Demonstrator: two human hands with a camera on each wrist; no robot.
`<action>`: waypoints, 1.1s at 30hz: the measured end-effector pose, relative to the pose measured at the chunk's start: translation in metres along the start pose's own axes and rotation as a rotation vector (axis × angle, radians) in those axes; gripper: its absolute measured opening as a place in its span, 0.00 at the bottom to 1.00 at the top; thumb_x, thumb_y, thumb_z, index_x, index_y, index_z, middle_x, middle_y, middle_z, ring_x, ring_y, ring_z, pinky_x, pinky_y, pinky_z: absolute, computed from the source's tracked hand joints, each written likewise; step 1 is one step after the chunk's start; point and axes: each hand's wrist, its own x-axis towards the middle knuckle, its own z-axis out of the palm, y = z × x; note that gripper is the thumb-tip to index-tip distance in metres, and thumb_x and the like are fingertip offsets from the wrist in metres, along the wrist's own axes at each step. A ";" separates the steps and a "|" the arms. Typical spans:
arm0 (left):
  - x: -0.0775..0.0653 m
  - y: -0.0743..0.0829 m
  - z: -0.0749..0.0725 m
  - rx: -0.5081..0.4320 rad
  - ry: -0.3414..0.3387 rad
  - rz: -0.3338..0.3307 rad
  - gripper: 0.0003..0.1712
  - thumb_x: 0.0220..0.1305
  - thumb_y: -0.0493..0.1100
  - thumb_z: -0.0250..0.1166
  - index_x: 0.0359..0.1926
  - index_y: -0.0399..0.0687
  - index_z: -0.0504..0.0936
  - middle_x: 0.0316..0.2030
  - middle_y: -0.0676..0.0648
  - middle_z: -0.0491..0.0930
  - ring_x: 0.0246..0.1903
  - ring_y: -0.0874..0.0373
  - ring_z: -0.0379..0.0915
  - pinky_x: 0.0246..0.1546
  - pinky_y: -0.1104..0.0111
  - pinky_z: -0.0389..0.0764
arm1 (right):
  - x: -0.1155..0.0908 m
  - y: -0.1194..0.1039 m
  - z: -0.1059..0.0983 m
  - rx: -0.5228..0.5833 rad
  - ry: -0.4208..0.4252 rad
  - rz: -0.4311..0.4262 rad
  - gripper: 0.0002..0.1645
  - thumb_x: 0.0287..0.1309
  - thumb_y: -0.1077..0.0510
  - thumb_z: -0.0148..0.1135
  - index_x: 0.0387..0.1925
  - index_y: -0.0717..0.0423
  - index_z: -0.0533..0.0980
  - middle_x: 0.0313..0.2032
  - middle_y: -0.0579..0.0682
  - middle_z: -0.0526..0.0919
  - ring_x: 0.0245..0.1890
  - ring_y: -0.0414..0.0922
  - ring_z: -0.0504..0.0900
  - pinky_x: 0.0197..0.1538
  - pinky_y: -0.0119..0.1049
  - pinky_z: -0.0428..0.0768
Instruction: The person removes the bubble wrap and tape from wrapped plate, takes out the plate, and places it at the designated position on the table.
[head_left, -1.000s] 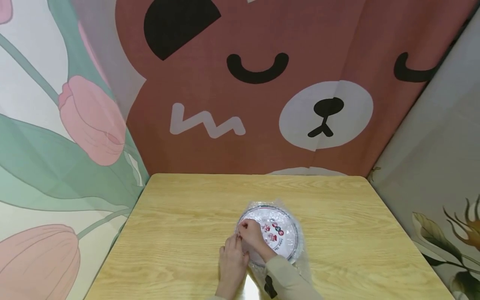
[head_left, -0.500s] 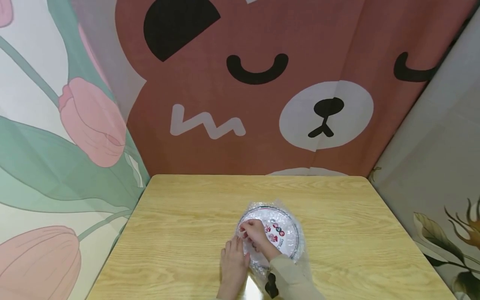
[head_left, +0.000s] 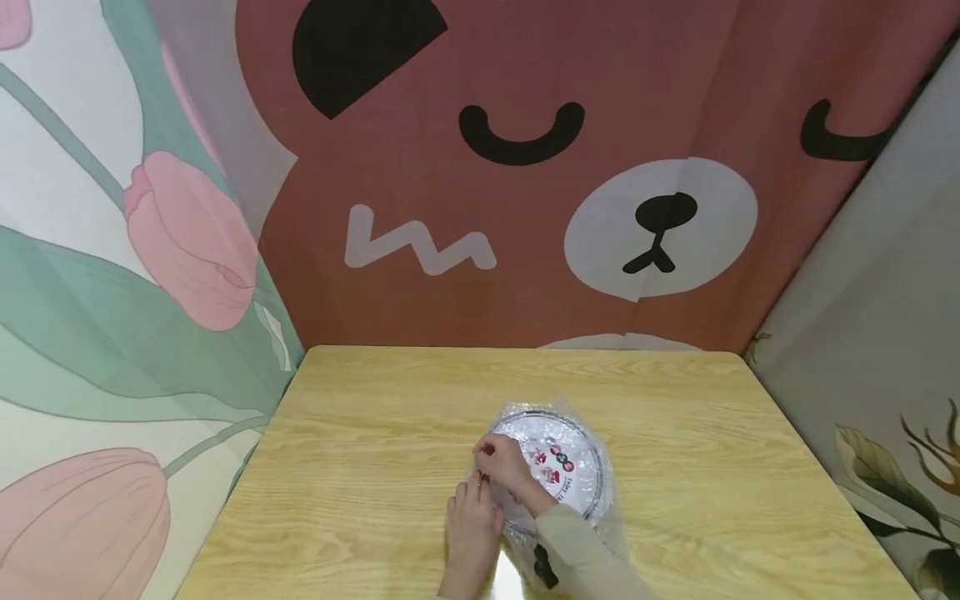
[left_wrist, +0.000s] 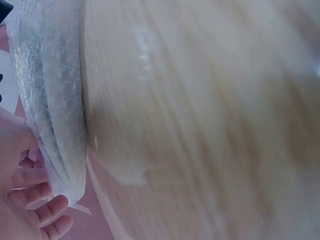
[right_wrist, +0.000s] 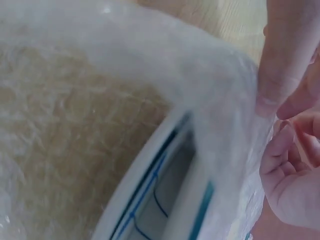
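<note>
Clear bubble wrap point(head_left: 517, 408) surrounds a round white plate point(head_left: 581, 479) with red pictures and lettering on its face, lying on the wooden table. Rims with blue-green lines, apparently of stacked plates, show through the wrap in the right wrist view. My right hand point(head_left: 506, 467) reaches across the plate, its curled fingers pinching the bubble wrap at the left edge. Just below it lies my left hand point(head_left: 474, 529), fingers fairly straight and touching the same edge of the wrap. What sits between the right fingertips is mostly hidden.
The wooden table point(head_left: 360, 450) extends around the package on all sides. Behind it hangs a curtain point(head_left: 420, 183) with a bear print, and flowered cloths flank the table. A small dark piece point(head_left: 545, 567) lies near the right sleeve.
My right hand shifts slightly at the wrap's left edge, its fingers turning a little. The left hand and the package stay nearly where they were; the head view shifts slightly.
</note>
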 end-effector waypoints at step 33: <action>0.000 0.002 0.000 0.090 -0.159 -0.034 0.31 0.49 0.52 0.64 0.49 0.35 0.72 0.46 0.43 0.69 0.38 0.51 0.66 0.33 0.64 0.70 | 0.003 0.001 -0.023 0.334 0.056 0.372 0.12 0.55 0.62 0.54 0.23 0.70 0.73 0.19 0.52 0.76 0.12 0.39 0.73 0.15 0.36 0.77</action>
